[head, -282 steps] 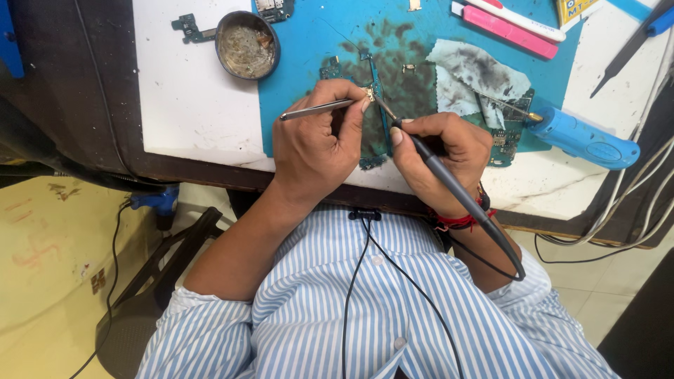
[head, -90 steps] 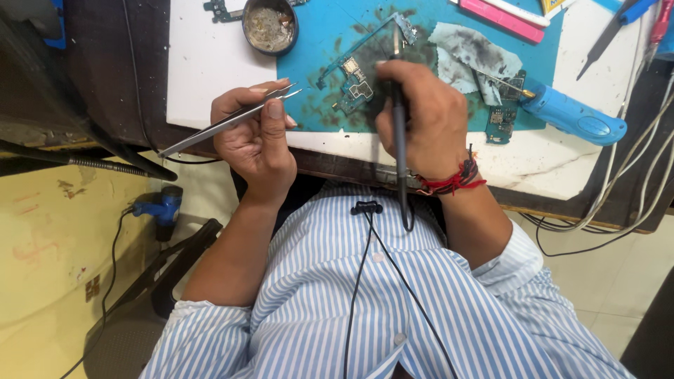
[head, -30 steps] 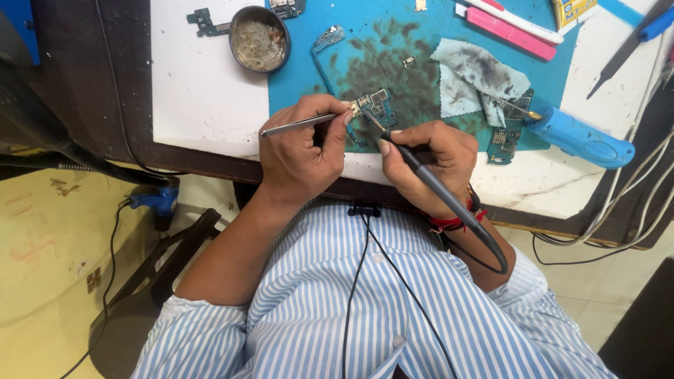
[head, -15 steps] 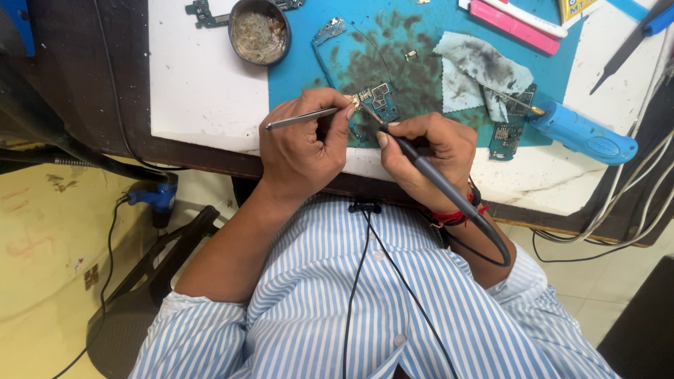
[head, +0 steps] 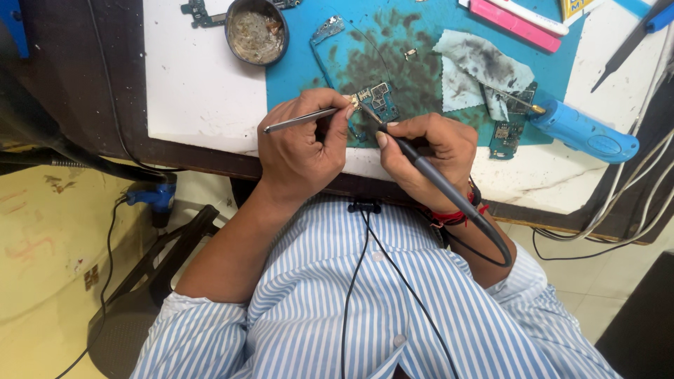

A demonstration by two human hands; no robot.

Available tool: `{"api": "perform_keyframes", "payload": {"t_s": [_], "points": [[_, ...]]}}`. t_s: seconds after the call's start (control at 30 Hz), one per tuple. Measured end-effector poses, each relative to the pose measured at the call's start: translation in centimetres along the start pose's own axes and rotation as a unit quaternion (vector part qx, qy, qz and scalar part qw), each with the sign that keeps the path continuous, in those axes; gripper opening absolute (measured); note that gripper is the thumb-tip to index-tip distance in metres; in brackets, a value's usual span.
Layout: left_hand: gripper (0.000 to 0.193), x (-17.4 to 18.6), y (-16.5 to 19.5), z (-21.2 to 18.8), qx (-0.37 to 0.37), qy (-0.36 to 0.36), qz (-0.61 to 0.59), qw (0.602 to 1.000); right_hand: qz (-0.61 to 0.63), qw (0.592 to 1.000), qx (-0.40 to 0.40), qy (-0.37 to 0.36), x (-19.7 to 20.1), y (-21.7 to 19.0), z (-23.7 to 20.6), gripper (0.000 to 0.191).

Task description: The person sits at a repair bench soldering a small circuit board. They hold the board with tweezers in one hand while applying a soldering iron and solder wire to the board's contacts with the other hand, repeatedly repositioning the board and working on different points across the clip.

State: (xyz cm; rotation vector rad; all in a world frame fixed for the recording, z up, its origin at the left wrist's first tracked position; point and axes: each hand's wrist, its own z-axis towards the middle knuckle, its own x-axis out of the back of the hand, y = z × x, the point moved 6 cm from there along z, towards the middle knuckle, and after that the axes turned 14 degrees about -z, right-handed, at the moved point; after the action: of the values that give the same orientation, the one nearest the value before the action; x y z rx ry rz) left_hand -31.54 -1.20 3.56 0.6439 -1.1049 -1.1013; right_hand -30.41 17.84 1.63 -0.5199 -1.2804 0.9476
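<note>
Small circuit board point(head: 377, 100): blue-green, lying on the blue mat point(head: 302, 70) near the table's near edge, between the two hands. Its left corner is met by the tips of the tweezers and the soldering iron.

Tweezers point(head: 302, 120): thin, metal, pinched shut in the closed left hand point(head: 302, 151); the points rest at the board, the shaft runs out to the left.

Soldering iron point(head: 435, 182): dark, slim, gripped like a pen in the closed right hand point(head: 428, 151); the tip is laid against the board just beside the tweezer points. Its cable is carried back over the wrist, where a red thread point(head: 449, 216) is worn.

Mat: stained dark around the board, laid on a white table point(head: 196, 91).

Round tin point(head: 256, 31): far left of the board, at the mat's edge, filled with a dull residue.

Soiled cloth point(head: 477, 70): right of the board, on the mat.

Second board point(head: 507, 135): right, near the mat's near edge.

Blue tool point(head: 583, 130): far right, its metal tip pointed toward the cloth.

Pink bar point(head: 516, 24): far side, right.

Striped shirt point(head: 365, 302): blue and white, nearest the camera.
</note>
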Motion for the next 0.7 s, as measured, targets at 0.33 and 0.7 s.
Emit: {"api": "perform_keyframes", "payload": {"t_s": [0.33,0.7], "points": [[0.012,0.07,-0.15,0.19,0.005,-0.001,-0.005,1.000,-0.005,1.000,-0.009,0.003,0.03,0.04,0.12,0.015],[0.011,0.37,-0.35,-0.13,0.004,-0.002,-0.008,1.000,0.008,1.000,-0.009,0.008,-0.32,-0.04,-0.07,0.015]]}}
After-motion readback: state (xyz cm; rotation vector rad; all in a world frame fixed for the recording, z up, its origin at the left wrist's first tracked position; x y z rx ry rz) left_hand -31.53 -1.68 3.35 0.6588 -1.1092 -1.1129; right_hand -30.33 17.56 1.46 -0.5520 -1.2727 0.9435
